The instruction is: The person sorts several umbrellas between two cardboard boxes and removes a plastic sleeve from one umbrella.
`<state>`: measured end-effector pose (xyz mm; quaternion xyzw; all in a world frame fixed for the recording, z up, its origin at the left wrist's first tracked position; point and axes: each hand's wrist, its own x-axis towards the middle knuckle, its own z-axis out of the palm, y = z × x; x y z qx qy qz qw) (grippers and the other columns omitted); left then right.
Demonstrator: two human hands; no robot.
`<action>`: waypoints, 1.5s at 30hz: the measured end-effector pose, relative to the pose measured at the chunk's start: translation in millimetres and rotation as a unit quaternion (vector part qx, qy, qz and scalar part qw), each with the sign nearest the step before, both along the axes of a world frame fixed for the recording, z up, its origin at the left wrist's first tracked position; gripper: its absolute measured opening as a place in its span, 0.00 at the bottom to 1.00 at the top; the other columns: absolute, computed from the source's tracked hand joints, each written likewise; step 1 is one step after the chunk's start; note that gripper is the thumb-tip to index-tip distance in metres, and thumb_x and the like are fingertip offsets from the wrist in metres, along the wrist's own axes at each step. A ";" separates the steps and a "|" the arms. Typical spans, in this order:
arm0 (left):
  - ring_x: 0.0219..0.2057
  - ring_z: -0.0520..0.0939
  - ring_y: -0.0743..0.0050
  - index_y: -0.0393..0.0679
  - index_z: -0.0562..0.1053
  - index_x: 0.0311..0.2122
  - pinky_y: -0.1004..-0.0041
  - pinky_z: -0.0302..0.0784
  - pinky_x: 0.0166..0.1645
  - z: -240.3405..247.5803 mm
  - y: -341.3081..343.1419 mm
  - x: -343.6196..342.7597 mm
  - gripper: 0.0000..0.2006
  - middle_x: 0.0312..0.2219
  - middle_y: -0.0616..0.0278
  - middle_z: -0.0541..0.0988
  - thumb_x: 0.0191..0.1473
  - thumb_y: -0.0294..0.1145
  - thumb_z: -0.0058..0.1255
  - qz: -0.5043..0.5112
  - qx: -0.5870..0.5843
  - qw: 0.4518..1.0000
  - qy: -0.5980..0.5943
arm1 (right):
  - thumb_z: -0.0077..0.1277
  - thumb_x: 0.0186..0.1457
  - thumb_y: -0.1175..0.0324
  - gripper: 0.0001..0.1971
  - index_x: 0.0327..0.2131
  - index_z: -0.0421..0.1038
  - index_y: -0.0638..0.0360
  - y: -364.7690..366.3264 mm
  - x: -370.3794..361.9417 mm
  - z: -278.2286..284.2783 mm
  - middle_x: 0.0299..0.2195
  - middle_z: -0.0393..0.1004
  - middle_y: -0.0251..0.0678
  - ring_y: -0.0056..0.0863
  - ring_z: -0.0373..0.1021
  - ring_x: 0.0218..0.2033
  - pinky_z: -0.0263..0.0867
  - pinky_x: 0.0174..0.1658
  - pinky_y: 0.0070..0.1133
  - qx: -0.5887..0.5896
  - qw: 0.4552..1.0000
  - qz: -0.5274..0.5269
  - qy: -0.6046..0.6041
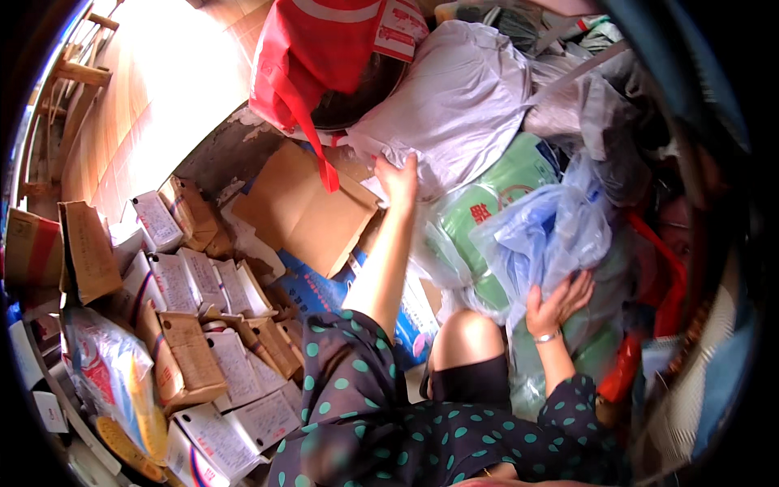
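My left hand [398,182] reaches forward to the near edge of a pale white cloth bag [454,97]. Its fingers are closed on the fabric, though the fingertips are partly hidden. My right hand [560,307], with a bracelet at the wrist, rests with fingers spread on a bluish translucent plastic bag [545,231]. Partly under that bag lies a green package [479,235] in clear plastic, with red print. A red bag [320,49] with a hanging strap stands beyond my left hand, over a dark round object.
Many small white and brown boxes [235,365] are stacked at the left. An opened cardboard piece [304,207] leans beside my left forearm. More plastic bags [588,114] pile up at the far right. Wooden furniture [77,89] stands on the sunlit floor [130,114].
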<state>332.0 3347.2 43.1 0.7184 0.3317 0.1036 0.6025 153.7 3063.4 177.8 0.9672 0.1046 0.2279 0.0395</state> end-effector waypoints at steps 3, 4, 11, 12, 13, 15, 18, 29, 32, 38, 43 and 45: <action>0.49 0.64 0.41 0.29 0.56 0.54 0.56 0.55 0.57 33.6 -49.2 16.2 0.33 0.47 0.39 0.63 0.44 0.31 0.53 0.081 0.093 0.980 -0.154 | 0.39 0.56 0.53 0.31 0.54 0.51 0.70 3.0 2.3 -0.2 0.57 0.48 0.62 0.59 0.47 0.58 0.42 0.57 0.49 0.000 1.000 0.001 -0.010; 0.49 0.63 0.40 0.29 0.56 0.55 0.55 0.53 0.56 42.6 -60.9 23.2 0.32 0.47 0.39 0.62 0.44 0.29 0.51 0.100 0.109 0.975 -0.166 | 0.39 0.56 0.53 0.31 0.54 0.52 0.70 3.2 0.0 -0.4 0.57 0.48 0.61 0.59 0.48 0.57 0.43 0.57 0.48 -0.003 1.000 0.005 -0.025; 0.56 0.51 0.31 0.39 0.62 0.55 0.53 0.46 0.61 84.8 -107.9 21.2 0.29 0.55 0.28 0.49 0.44 0.29 0.49 -0.028 0.119 0.969 -0.213 | 0.40 0.56 0.54 0.28 0.52 0.54 0.68 5.4 -2.3 -2.8 0.57 0.51 0.59 0.58 0.50 0.56 0.45 0.55 0.46 -0.004 0.998 0.002 -0.064; 0.58 0.49 0.31 0.40 0.62 0.54 0.54 0.44 0.62 85.9 -112.6 17.7 0.29 0.56 0.27 0.47 0.44 0.29 0.50 -0.049 0.071 0.974 -0.209 | 0.39 0.56 0.53 0.28 0.51 0.56 0.67 4.0 -3.3 -5.1 0.56 0.51 0.60 0.58 0.51 0.56 0.47 0.54 0.47 -0.007 0.998 0.002 -0.064; 0.58 0.49 0.31 0.40 0.62 0.54 0.54 0.44 0.62 85.0 -111.8 13.8 0.29 0.56 0.27 0.47 0.44 0.29 0.50 -0.055 0.070 0.973 -0.214 | 0.39 0.56 0.52 0.28 0.51 0.57 0.66 3.0 -4.4 -8.0 0.55 0.52 0.60 0.59 0.53 0.55 0.48 0.53 0.48 -0.011 0.998 0.000 -0.064; 0.60 0.46 0.33 0.45 0.63 0.55 0.54 0.43 0.62 82.5 -113.8 6.6 0.29 0.57 0.27 0.45 0.44 0.30 0.52 -0.100 0.076 0.965 -0.230 | 0.38 0.56 0.52 0.28 0.53 0.56 0.64 1.3 -4.1 -7.7 0.56 0.52 0.58 0.57 0.53 0.55 0.49 0.53 0.48 -0.006 0.997 0.001 -0.080; 0.60 0.49 0.40 0.51 0.65 0.54 0.58 0.47 0.62 85.7 -109.8 -7.8 0.27 0.58 0.35 0.49 0.45 0.31 0.53 -0.150 0.131 0.947 -0.254 | 0.39 0.55 0.53 0.27 0.53 0.60 0.62 2.4 0.8 -8.6 0.55 0.55 0.54 0.54 0.54 0.55 0.50 0.53 0.46 0.014 0.995 0.012 -0.100; 0.57 0.57 0.44 0.43 0.62 0.54 0.50 0.47 0.59 117.4 -144.1 -118.7 0.35 0.56 0.45 0.57 0.43 0.51 0.57 -0.412 0.212 0.823 -0.328 | 0.46 0.56 0.61 0.25 0.54 0.59 0.65 -116.3 9.0 48.3 0.54 0.62 0.42 0.29 0.56 0.56 0.49 0.57 0.23 0.443 0.889 -0.090 0.071; 0.54 0.60 0.46 0.42 0.63 0.52 0.54 0.52 0.56 126.9 -152.5 -138.3 0.32 0.52 0.44 0.61 0.42 0.41 0.60 -0.355 0.180 0.840 -0.368 | 0.48 0.55 0.59 0.24 0.51 0.62 0.65 -182.1 -29.8 2.2 0.50 0.64 0.44 0.32 0.60 0.52 0.54 0.55 0.24 0.369 0.906 -0.203 0.046; 0.38 0.73 0.58 0.37 0.64 0.48 0.66 0.67 0.45 135.7 -155.3 -195.6 0.27 0.39 0.48 0.71 0.45 0.39 0.59 -0.535 0.003 0.819 -0.208 | 0.48 0.52 0.49 0.30 0.50 0.63 0.65 -180.1 -114.7 -39.8 0.49 0.64 0.52 0.46 0.59 0.51 0.51 0.56 0.33 0.396 0.871 -0.291 0.026; 0.25 0.78 0.70 0.35 0.63 0.48 0.70 0.73 0.32 123.5 -170.5 -204.1 0.30 0.24 0.54 0.77 0.43 0.41 0.61 -0.579 -0.081 0.810 -0.046 | 0.53 0.47 0.45 0.40 0.55 0.56 0.69 -189.4 -140.2 -60.3 0.54 0.60 0.49 0.38 0.57 0.55 0.52 0.56 0.28 0.573 0.696 -0.433 -0.028; 0.28 0.79 0.71 0.35 0.65 0.46 0.69 0.74 0.33 113.6 -176.8 -196.1 0.29 0.25 0.54 0.78 0.43 0.42 0.61 -0.592 -0.114 0.798 -0.016 | 0.53 0.47 0.45 0.41 0.55 0.55 0.68 -169.6 -143.2 -65.4 0.55 0.59 0.47 0.36 0.56 0.55 0.52 0.56 0.28 0.645 0.645 -0.410 -0.007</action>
